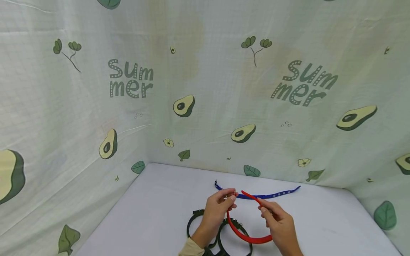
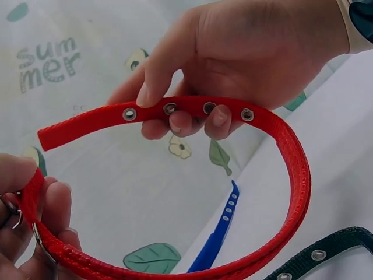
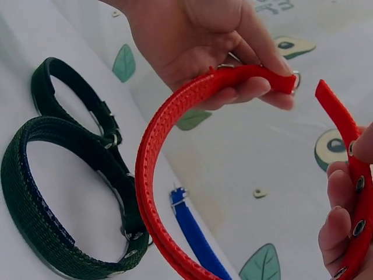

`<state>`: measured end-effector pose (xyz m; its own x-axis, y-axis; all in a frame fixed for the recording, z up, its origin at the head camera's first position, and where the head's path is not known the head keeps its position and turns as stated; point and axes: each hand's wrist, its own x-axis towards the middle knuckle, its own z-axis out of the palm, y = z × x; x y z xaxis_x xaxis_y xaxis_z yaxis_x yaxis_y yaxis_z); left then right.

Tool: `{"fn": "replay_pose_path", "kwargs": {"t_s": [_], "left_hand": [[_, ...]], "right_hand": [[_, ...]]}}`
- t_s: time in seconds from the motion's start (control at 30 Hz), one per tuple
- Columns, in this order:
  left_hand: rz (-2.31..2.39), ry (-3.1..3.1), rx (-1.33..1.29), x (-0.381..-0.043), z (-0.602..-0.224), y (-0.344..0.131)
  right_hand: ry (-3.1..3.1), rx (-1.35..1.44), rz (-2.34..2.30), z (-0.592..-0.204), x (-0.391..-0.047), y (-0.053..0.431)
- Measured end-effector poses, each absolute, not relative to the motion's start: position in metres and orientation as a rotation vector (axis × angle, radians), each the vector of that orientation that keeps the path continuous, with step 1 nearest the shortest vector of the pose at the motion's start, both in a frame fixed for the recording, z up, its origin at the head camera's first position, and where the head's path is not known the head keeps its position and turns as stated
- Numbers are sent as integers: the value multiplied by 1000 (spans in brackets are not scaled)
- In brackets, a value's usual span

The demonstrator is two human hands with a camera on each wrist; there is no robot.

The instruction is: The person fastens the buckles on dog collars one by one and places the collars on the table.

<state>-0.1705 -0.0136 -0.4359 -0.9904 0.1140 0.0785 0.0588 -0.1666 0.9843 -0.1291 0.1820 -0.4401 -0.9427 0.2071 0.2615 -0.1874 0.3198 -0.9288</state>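
A red collar (image 1: 253, 240) with metal-rimmed holes is held up in a loop between both hands. My left hand (image 1: 214, 211) pinches its buckle end, where the metal buckle (image 2: 42, 240) shows beside the fingers. On the other side, my right hand (image 1: 279, 220) grips the strap's holed end between thumb and fingers. The free tip (image 2: 55, 135) points toward the buckle, a short gap apart from it. In the right wrist view, the thumb of the left hand (image 3: 204, 52) presses on the red webbing close to the buckle.
Dark green collars (image 3: 17, 186), buckled into rings, lie on the white table (image 1: 144, 209) below the hands. Behind the hands a blue collar (image 1: 282, 193) is stretched out flat. A curtain (image 1: 211, 78) printed with avocados and leaves surrounds the table.
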Motion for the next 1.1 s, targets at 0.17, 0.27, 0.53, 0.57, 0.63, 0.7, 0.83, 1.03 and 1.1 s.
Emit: {"fn": "replay_pose_path", "kwargs": {"t_s": [0.17,0.27,0.53,0.57,0.63,0.7,0.83,1.03,1.1], "left_hand": [[2354,2025,225,-168,-435,-12],[2352,2032,235,-168,-434,-11],[2316,2073,286,-167,-433,-11],[2309,2075,287,-167,-433,-12],[2300,2077,290,-167,-434,-12],[2293,2081,291,-167,-433,-13],[2271,2104,286,-165,-432,-14],[2260,2098,321,-163,-431,-13],[2266,2086,339,-163,-430,-12]], "right_hand": [[-2290,11,1610,-440,-128,180],[-2287,43,1597,-441,-128,180],[-2279,83,1591,-440,-129,180],[-2284,76,1594,-440,-128,180],[-2294,62,1600,-439,-128,179],[-2300,49,1609,-439,-128,179],[-2320,37,1623,-439,-128,178],[-2359,12,1590,-438,-128,181],[-2368,13,1572,-437,-128,182]]}}
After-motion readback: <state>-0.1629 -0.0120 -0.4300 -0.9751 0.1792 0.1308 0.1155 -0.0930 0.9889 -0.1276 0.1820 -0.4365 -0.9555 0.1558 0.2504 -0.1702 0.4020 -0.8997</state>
